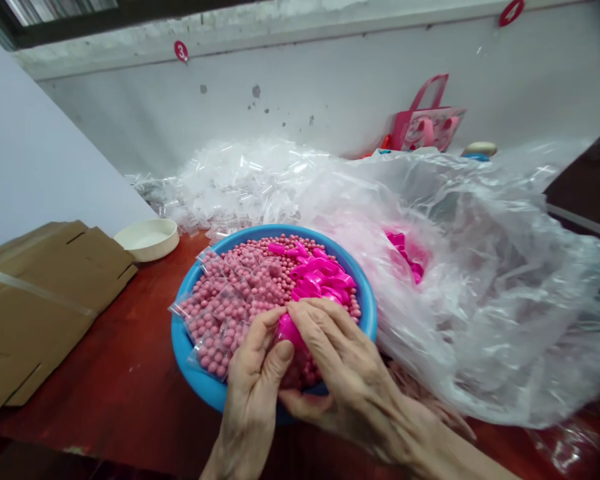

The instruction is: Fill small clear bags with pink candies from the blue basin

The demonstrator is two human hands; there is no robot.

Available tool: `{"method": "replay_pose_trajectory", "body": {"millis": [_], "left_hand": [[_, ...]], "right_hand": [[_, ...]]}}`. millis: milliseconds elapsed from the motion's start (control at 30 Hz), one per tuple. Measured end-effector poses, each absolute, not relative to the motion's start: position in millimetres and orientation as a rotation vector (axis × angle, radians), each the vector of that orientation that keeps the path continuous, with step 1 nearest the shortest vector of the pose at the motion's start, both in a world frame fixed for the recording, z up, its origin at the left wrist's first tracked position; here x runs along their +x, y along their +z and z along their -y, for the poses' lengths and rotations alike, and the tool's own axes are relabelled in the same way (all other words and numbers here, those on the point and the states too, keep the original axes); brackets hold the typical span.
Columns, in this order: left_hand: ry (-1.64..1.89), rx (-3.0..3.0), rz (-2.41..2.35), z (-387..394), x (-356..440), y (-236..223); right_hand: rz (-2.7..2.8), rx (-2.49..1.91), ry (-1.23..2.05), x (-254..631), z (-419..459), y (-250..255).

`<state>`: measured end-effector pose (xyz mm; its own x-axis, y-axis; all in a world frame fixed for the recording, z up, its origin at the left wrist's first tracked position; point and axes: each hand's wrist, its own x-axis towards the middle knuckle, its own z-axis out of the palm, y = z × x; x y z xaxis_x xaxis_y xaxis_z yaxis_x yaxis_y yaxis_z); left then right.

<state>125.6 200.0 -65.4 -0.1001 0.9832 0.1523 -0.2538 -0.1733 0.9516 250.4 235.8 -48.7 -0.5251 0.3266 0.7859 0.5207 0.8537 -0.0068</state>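
Note:
A blue basin (184, 357) holds loose dusty-pink beads (285, 270), several small clear bags of beads (225, 310) on its left side and a heap of bright pink plastic pieces (323, 277) on its right. Over its near rim, my left hand (255, 380) pinches one bright pink plastic piece (289, 330) between thumb and fingers. My right hand (345, 370) is curled against the same piece from the right, fingertips on its top and thumb lower down. What lies inside the right hand's grasp is mostly hidden; pink beads show between the hands.
Clear empty bags (245, 177) are piled behind the basin. To the right spreads a large translucent plastic bag (480, 300) with more pink pieces inside. A white round dish (149, 241) and folded cardboard (45, 300) lie left on the red table (130, 380). A pink handbag (427, 127) stands by the wall.

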Motion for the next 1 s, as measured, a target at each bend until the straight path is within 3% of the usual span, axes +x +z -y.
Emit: {"method": "replay_pose_trajectory", "body": {"millis": [133, 267, 400, 533, 1000], "left_hand": [[1.584, 1.273, -1.109, -194, 122, -60], [1.627, 1.651, -1.421, -198, 110, -59], [1.424, 2.284, -1.448, -213, 106, -59], [1.279, 2.540, -1.517, -221, 107, -56], [1.167, 2.774, -1.610, -212, 57, -59]], "right_hand": [[2.028, -0.900, -0.233, 294, -247, -22], [1.807, -1.191, 0.168, 329, -266, -26], [1.918, -1.045, 0.188, 324, -268, -48], [2.214, -0.885, 0.090, 302, -252, -52], [2.390, -0.872, 0.269, 312, -253, -50]]}}
